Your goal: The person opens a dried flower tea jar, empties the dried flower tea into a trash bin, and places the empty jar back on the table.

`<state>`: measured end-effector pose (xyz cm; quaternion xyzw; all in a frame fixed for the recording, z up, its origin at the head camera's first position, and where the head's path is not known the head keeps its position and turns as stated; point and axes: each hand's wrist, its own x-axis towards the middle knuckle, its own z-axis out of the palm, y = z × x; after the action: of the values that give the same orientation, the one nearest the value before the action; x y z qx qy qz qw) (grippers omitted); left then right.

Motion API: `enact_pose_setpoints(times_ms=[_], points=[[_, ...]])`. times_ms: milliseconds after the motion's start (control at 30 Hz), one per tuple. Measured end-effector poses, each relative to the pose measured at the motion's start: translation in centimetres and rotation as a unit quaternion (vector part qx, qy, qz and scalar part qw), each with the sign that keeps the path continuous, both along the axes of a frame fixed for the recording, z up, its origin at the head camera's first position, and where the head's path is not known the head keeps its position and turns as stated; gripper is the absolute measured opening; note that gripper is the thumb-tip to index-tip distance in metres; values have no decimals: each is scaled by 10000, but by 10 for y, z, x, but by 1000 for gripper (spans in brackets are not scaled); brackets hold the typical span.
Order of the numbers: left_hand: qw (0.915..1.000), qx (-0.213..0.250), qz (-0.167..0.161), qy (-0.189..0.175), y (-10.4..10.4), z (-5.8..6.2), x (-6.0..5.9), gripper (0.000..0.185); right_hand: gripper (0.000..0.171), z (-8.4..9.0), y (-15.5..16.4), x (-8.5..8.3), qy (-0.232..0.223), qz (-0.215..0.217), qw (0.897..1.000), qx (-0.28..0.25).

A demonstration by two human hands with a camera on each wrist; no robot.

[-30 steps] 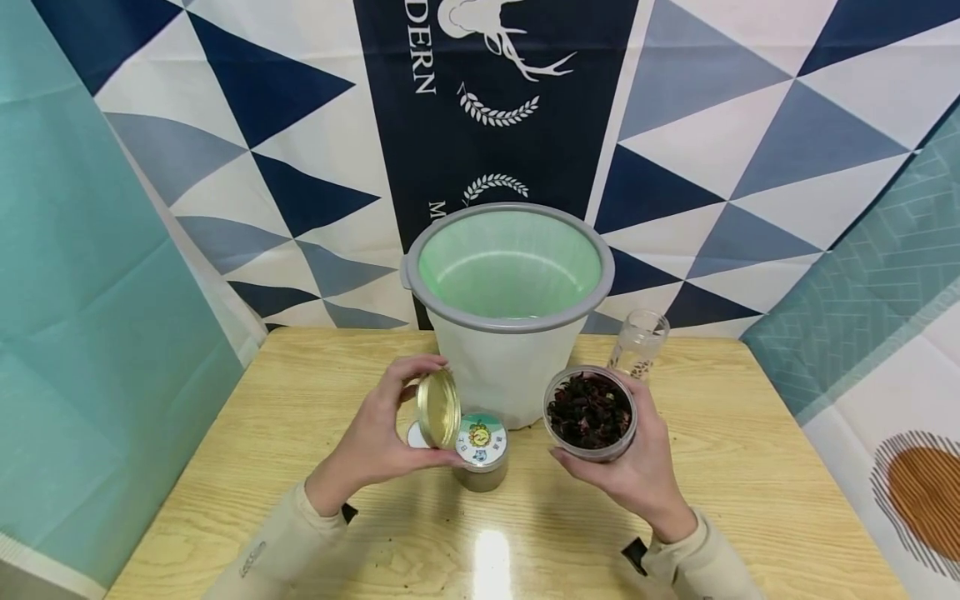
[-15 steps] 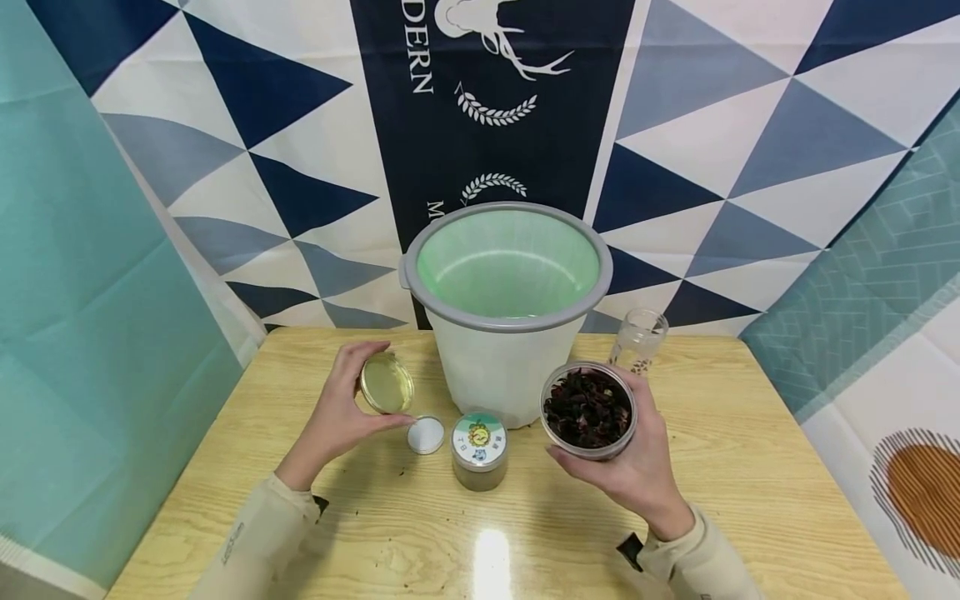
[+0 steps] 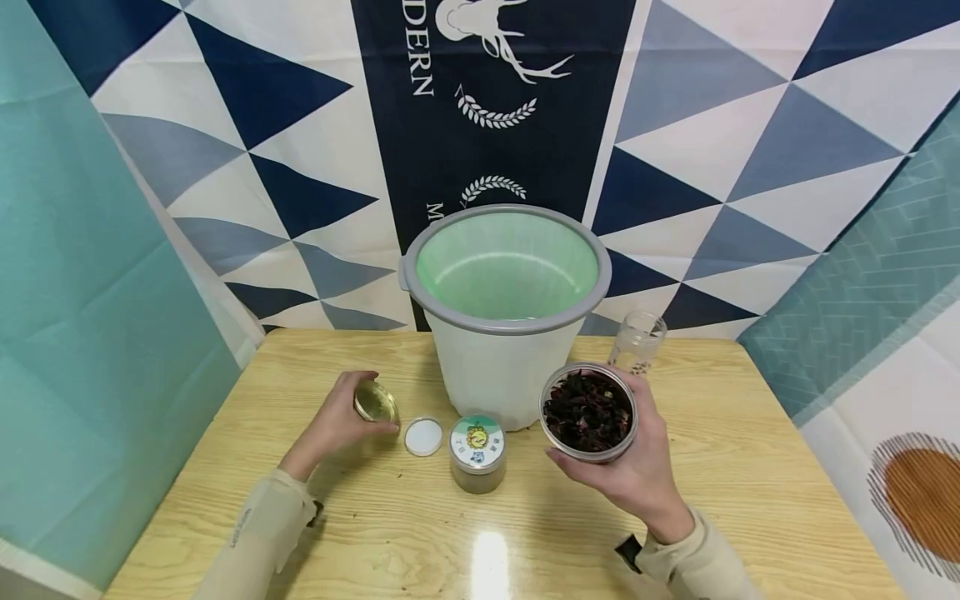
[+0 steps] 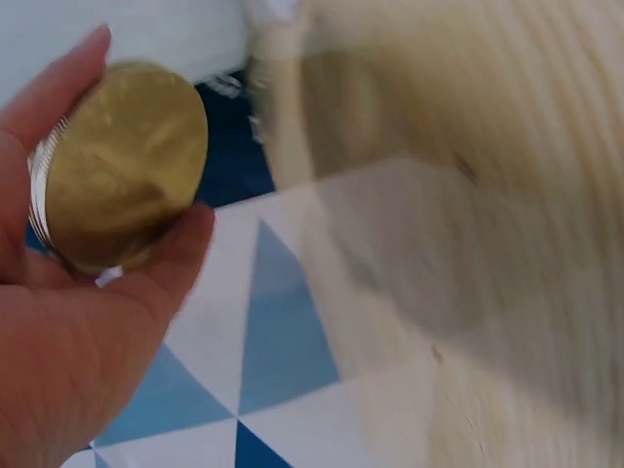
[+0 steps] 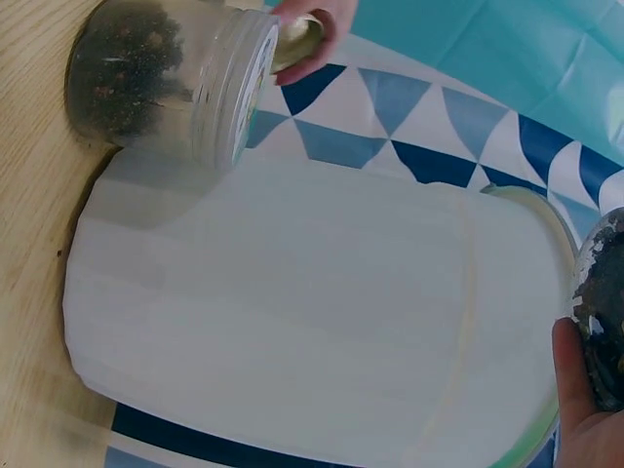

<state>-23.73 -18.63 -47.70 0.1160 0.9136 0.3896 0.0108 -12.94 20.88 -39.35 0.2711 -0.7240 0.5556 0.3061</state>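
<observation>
I used the bucket (image 3: 510, 317) at the table's (image 3: 750, 467) far middle as my landmark. My left hand (image 3: 341, 421) lay low on the wood, well to the left of the bucket's base, forearm running back toward me in a beige sleeve (image 3: 262, 533). Its fingers and thumb were curled round the gold lid (image 3: 375, 402), pinching it by the rim; in the left wrist view the lid (image 4: 122, 161) sat tilted between fingertip and thumb, its ridged edge showing.

My right hand (image 3: 630, 462) was raised in front of the bucket's right side, palm up and wrist bent, cupping the open jar (image 3: 588, 410) from below with the fingers wrapped round its wall. Dark dried petals filled the jar to near the brim. The right wrist view caught only its edge (image 5: 604, 312) beside my thumb.

Just in front of the bucket stood a small jar (image 3: 477, 452) with a printed lid, and a white cap (image 3: 423, 436) lay flat to its left. A glass bottle (image 3: 637, 342) stood at the bucket's right, behind my right hand.
</observation>
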Motion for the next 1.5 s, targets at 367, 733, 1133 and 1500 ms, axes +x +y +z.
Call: enact_pose_setpoints(times_ms=[367,733,1133,1500], points=[[9980,-497,-238,-295,-3,-18,2,98,96,-3,3,0,63,-62,10000,46],[9909,-1281,-373,-175,0,-24,10,92,96,-5,7,1,121,-95,9999,63],[9896,-1348,-479,-153,-4,-25,16,94,98,-6,7,1,29,-295,9995,96],[9877,-1419,-283,589,-3,-25,16,105,103,-6,13,3,-376,-547,9972,341]])
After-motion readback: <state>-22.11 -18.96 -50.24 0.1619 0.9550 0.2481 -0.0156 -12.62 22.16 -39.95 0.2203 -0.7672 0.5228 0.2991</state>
